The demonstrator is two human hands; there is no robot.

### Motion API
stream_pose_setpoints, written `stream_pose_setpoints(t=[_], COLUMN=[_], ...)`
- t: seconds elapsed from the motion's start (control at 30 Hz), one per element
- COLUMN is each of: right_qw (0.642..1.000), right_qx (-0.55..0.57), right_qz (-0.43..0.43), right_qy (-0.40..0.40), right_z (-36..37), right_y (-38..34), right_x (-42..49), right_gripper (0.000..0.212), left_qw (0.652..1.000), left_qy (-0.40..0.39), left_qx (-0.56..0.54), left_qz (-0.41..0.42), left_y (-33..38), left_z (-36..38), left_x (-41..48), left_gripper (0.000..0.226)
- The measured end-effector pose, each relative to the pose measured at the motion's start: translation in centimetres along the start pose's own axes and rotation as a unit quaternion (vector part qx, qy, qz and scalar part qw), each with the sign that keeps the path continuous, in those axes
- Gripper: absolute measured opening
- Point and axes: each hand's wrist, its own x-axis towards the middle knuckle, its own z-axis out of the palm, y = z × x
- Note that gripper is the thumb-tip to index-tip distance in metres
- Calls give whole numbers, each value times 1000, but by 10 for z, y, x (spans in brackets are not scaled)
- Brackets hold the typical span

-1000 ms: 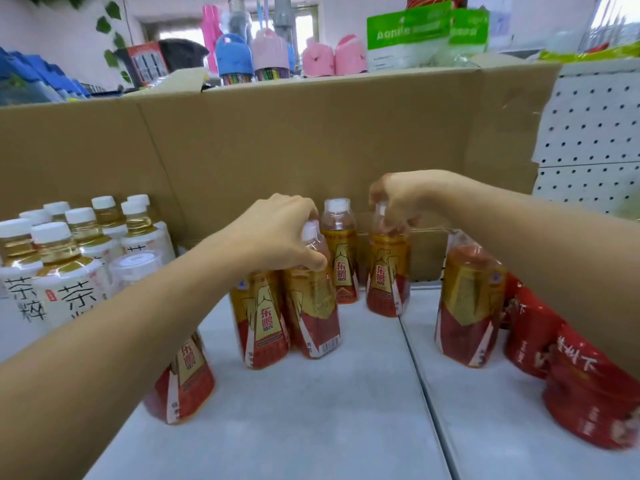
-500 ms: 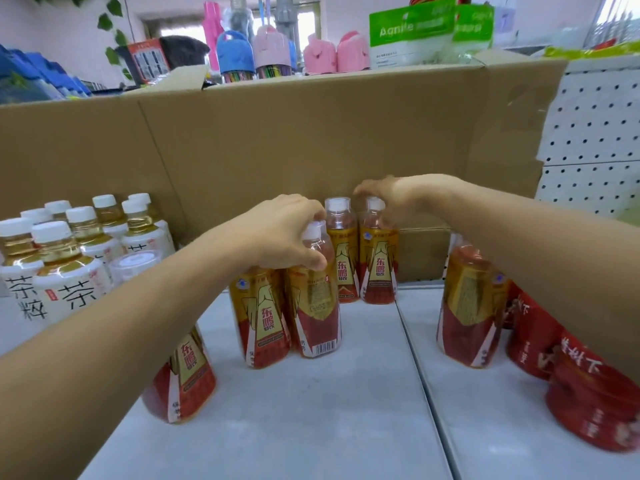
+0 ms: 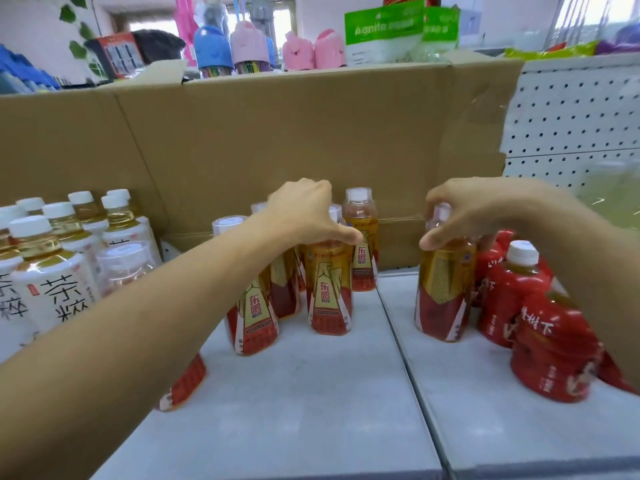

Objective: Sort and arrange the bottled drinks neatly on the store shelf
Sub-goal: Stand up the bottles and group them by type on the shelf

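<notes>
Several gold-and-red labelled drink bottles stand on the grey shelf (image 3: pixel 311 403). My left hand (image 3: pixel 304 213) grips the cap of the front middle bottle (image 3: pixel 329 292), with another bottle (image 3: pixel 252 310) close on its left. A further one (image 3: pixel 362 247) stands behind against the cardboard. My right hand (image 3: pixel 460 209) grips the neck of a lone gold-and-red bottle (image 3: pixel 443 289) on the right shelf panel. One more such bottle (image 3: pixel 183 382) is mostly hidden under my left forearm.
White-labelled tea bottles (image 3: pixel 52 271) crowd the left side. Red-wrapped bottles (image 3: pixel 512 296) cluster at the right, under my right arm. A cardboard wall (image 3: pixel 277 133) closes the back, with white pegboard (image 3: pixel 571 126) to its right. A seam (image 3: pixel 405 358) splits the shelf.
My right hand let go of the bottle it set beside the back one and moved right onto the lone gold-and-red bottle. My left hand stays on the front bottles' tops.
</notes>
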Motion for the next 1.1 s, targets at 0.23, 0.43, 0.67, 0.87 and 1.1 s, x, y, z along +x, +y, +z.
stream_pose_setpoints(t=[0.23, 0.43, 0.67, 0.87, 1.1], right_qw=[997, 989, 987, 965, 957], right_qx=[67, -12, 142, 208, 226], right_qz=[-29, -24, -78, -139, -147], right_qy=[37, 145, 7, 81, 106], right_z=[8, 25, 20, 39, 55], right_y=[-7, -35, -9, -25, -35], right_x=[14, 27, 29, 43, 53], right_gripper=[78, 73, 69, 64, 74], left_qw=[990, 996, 997, 999, 998], left_qy=[-106, -61, -48, -32, -38], left_qx=[-52, -17, -20, -15, 28], left_qz=[78, 59, 50, 31, 35], left_y=[-12, -11, -19, -20, -27], left_z=[-8, 4, 12, 17, -2], left_x=[-5, 2, 6, 13, -5], left_gripper=[68, 71, 88, 90, 83])
